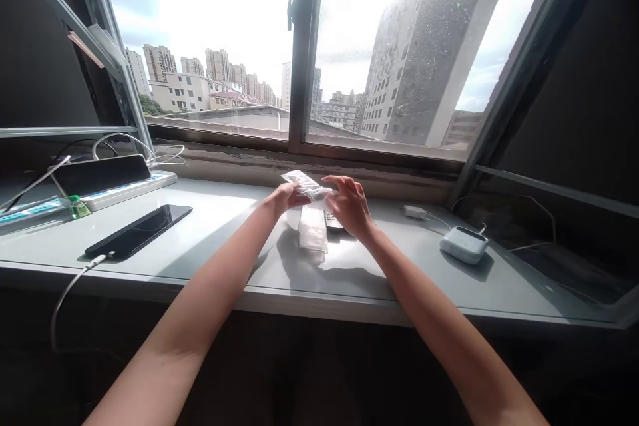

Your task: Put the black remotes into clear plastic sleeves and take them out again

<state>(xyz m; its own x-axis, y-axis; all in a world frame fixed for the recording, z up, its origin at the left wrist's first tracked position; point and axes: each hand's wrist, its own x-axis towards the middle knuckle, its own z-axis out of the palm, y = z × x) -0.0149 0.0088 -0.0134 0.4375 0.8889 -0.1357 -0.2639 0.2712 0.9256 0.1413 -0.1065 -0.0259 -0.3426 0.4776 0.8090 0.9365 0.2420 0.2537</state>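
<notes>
Above the middle of the desk, a small crinkled white plastic packet [305,187] is held up between my two hands. My left hand [287,197] grips its left end, with the fingers closed around it. At its right end, my right hand [349,203] touches the packet with the thumb side, the fingers bent and the index finger raised; the exact pinch is partly hidden. Beneath the hands lies a clear plastic sleeve [313,233] on the desk. Beside it, a dark handheld thing with rows of buttons [331,219] is mostly covered by my right hand.
A black phone [142,229] with a white cable lies left on the desk [239,279]. Behind it are power strips [130,190], another dark phone-like screen [102,174] and a small green bottle [78,207]. A white box-shaped device [464,244] and charger plug [414,212] sit right. A window rises behind.
</notes>
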